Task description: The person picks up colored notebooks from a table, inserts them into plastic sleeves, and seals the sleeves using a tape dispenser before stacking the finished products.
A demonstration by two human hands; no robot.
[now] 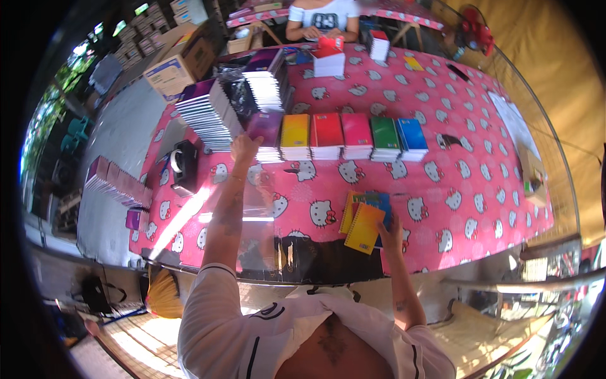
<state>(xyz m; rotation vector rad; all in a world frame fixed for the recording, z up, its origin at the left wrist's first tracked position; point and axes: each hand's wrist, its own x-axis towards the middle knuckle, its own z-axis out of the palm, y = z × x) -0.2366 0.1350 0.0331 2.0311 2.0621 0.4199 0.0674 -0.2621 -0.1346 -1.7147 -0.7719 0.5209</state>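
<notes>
A row of spiral notebooks in short stacks crosses the middle of the table: purple [265, 128], yellow [295, 131], red [327, 131], pink [356, 131], green [385, 134] and blue [412, 132]. At the left end of the row, my left hand [243, 149] is closed on the near left edge of the top purple notebook. Nearer to me on the right, my right hand [392, 231] grips a small fanned bunch of notebooks by its right side. A yellow-orange notebook [366, 228] lies on top of that bunch, with yellow, green and blue covers showing behind it.
Tall notebook stacks [211, 117] stand at the back left beside black plastic and a cardboard box [180, 66]. A black holder [184, 167] sits left of my arm. Across the pink table [467, 189], another person [323, 22] handles red notebooks [329, 62]. A small open box [533, 177] is far right.
</notes>
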